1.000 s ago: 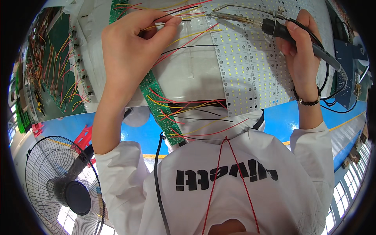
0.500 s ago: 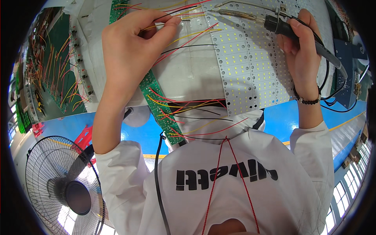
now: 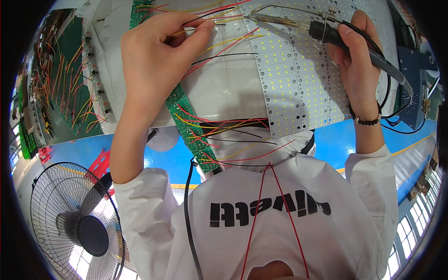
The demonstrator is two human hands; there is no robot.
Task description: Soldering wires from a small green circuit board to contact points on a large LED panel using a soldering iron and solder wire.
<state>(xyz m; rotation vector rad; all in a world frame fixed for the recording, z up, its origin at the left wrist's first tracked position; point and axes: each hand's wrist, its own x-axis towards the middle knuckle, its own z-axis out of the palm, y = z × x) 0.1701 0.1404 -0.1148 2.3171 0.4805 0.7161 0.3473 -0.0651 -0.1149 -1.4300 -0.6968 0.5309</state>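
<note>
My left hand [image 3: 156, 60] is closed, thumb and forefinger pinching a thin yellow wire [image 3: 232, 20] whose free end lies at the left edge of a white LED panel [image 3: 284, 88]. In my right hand [image 3: 358, 60] is a soldering iron [image 3: 326, 36] with a thin metal feed tube [image 3: 289, 8] clamped alongside. Its tip meets the panel edge by the wire end; the exact contact is too small to tell. Under my left wrist runs a green circuit board strip [image 3: 179, 100], with red, yellow and black wires reaching from it toward the panel.
More green boards with wires [image 3: 67, 93] lie at the left of the table. A dark blue box [image 3: 413, 102] with cables stands at the right. A black floor fan [image 3: 93, 233] is at the lower left. The iron's cable [image 3: 396, 70] trails past my right wrist.
My right hand has shifted slightly left, bringing the soldering iron's tip to the panel edge beside the wire end. My left hand stays in place.
</note>
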